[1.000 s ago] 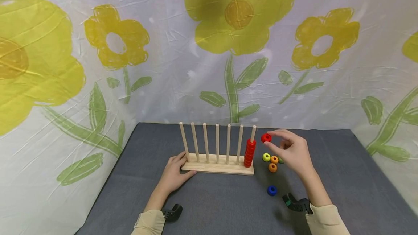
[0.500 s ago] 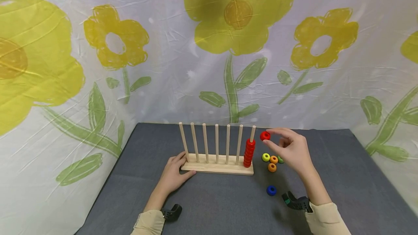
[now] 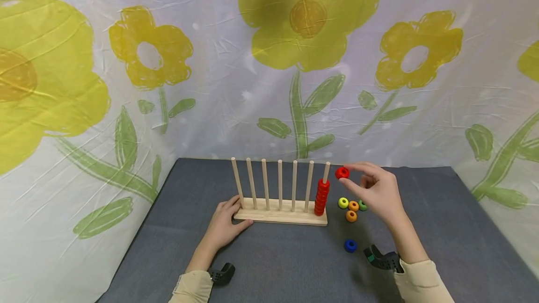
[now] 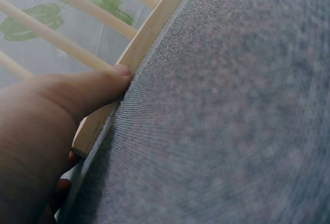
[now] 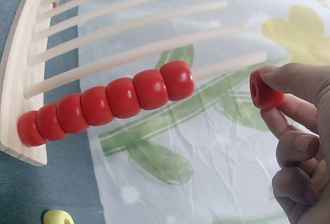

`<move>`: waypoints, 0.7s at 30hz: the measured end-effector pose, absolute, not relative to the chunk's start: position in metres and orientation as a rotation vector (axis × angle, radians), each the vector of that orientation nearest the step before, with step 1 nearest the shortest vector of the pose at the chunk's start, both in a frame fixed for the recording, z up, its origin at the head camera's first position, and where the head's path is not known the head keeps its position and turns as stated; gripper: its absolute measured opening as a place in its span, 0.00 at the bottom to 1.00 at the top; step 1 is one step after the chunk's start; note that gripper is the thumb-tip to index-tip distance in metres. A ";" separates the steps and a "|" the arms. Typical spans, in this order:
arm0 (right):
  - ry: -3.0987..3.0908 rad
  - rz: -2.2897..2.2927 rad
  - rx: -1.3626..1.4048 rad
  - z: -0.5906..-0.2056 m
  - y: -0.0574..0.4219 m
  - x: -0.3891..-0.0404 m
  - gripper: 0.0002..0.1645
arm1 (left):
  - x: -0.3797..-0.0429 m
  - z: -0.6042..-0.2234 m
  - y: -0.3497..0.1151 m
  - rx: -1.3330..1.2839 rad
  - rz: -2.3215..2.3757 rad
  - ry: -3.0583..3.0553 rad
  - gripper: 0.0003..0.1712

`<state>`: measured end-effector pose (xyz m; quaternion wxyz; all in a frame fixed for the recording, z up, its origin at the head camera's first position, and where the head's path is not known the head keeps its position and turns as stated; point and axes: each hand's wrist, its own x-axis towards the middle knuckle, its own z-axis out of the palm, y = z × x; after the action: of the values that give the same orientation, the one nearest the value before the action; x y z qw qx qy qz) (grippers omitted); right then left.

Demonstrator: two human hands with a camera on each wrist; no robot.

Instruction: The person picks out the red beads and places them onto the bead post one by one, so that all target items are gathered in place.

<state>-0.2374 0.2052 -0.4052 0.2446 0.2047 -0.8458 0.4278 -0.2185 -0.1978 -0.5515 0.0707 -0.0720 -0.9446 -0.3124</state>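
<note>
A wooden peg rack [image 3: 280,218] stands on the table, with several upright pegs along its base. Several red beads [image 3: 322,197] are stacked on its rightmost peg, whose bare top shows above them. My right hand [image 3: 378,192] pinches another red bead [image 3: 342,173] between thumb and fingers, just right of that peg's upper end. In the right wrist view this held bead [image 5: 265,90] sits close to the peg tip, apart from it, its hole partly visible. My left hand [image 3: 224,222] grips the rack's left end, its thumb [image 4: 111,82] against the front edge and the other fingers mostly hidden.
Right of the rack lie a yellow bead [image 3: 343,203], two orange beads [image 3: 353,205] and a green bead [image 3: 362,205], close together. A blue bead [image 3: 350,246] lies nearer me. Behind the dark cloth-covered table [image 3: 286,265] hangs a flowered sheet [image 3: 219,83].
My right hand has raised the pinched red bead slightly, bringing it a little closer to the rightmost peg's top. The left hand and the rack have stayed in place.
</note>
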 end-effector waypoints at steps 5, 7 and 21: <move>-2.304 1.175 0.561 -0.404 0.205 -0.238 0.18 | -0.218 -0.551 -0.198 -0.218 -0.938 -2.841 0.43; -2.304 1.179 0.560 -0.403 0.205 -0.238 0.18 | -0.218 -0.551 -0.198 -0.218 -0.937 -2.841 0.43; -2.285 1.200 0.571 -0.400 0.200 -0.237 0.17 | -0.218 -0.551 -0.198 -0.224 -0.941 -2.837 0.42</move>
<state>-0.2373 0.2004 -0.4002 0.2464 0.2094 -0.8377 0.4401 -0.2183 -0.1977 -0.5510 0.0722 -0.0744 -0.9440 -0.3132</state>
